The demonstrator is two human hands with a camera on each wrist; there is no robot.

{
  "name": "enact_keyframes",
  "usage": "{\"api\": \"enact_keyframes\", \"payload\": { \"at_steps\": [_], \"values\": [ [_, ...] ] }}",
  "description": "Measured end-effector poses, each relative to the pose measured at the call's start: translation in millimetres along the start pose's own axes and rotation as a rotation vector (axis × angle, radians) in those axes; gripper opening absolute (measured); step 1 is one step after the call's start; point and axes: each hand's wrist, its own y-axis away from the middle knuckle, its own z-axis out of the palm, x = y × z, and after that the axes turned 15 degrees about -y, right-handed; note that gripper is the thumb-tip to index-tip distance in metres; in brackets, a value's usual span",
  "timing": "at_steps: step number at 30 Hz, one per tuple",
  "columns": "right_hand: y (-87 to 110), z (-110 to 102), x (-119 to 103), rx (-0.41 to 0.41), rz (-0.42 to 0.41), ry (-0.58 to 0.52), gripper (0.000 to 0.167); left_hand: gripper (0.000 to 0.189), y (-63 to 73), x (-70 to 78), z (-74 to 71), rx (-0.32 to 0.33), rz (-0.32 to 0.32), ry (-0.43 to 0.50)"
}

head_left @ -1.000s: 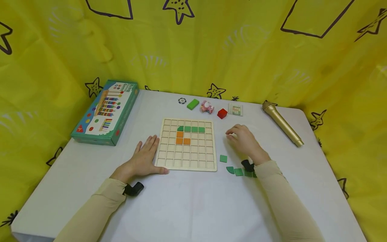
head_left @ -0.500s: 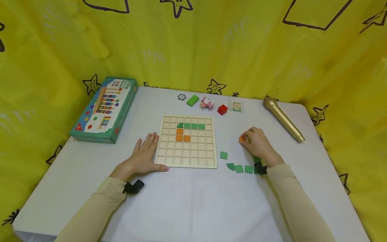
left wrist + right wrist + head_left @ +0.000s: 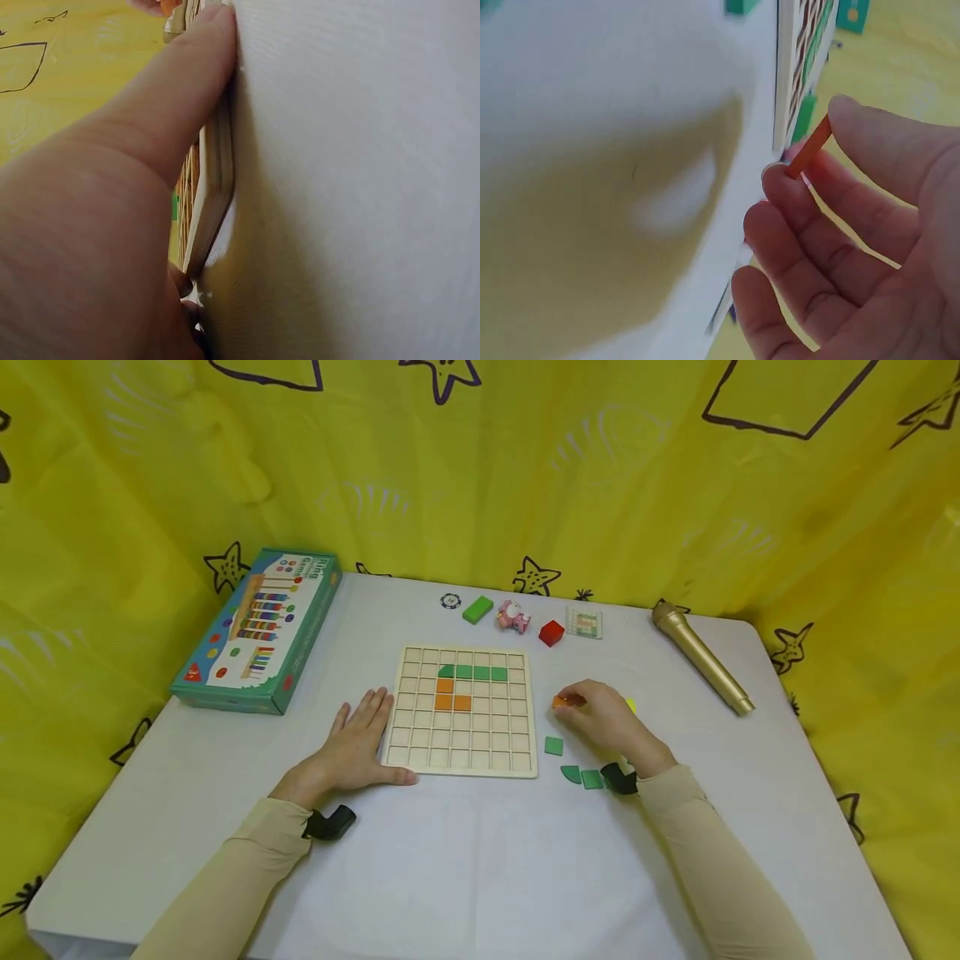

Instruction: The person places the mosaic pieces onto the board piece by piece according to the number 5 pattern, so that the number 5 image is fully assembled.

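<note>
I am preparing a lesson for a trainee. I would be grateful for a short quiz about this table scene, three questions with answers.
1. What does the right hand pinch? a) red block b) orange tile c) gold microphone
2. True or false: the left hand touches the grid board.
3. How many orange tiles lie on the board?

Key: 1 b; 2 true; 3 three.

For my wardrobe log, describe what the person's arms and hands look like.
Long, plain beige fabric sleeves reach the wrists. Each wrist carries a small, bent black device. The left hand and right hand are bare, without gloves.
</note>
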Motion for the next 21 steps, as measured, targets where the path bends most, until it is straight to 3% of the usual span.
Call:
{"api": "enact_keyframes", "payload": {
  "at_steps": [6, 10, 15, 21],
  "values": [
    [-8.9, 21, -19, -0.038, -0.002, -0.005, 0.028, 0.134, 1.2, -0.5, 0.5, 0.002, -0.001, 0.009],
    [-15.2, 39, -32, -0.054, -0.057, 0.006, 0.028, 0.135, 1.9, -0.1, 0.6, 0.0, 0.004, 0.023],
    [-28.0, 58, -46, -0.068, -0.13, 0.094, 0.026, 0.134, 2.3, 0.4, 0.2, 0.008, 0.009, 0.022],
    [-44.6, 72, -59, -0.1, -0.148, 0.171, 0.025, 0.132, 2.4, 0.6, -0.8, 0.011, 0.004, 0.02]
  ]
}}
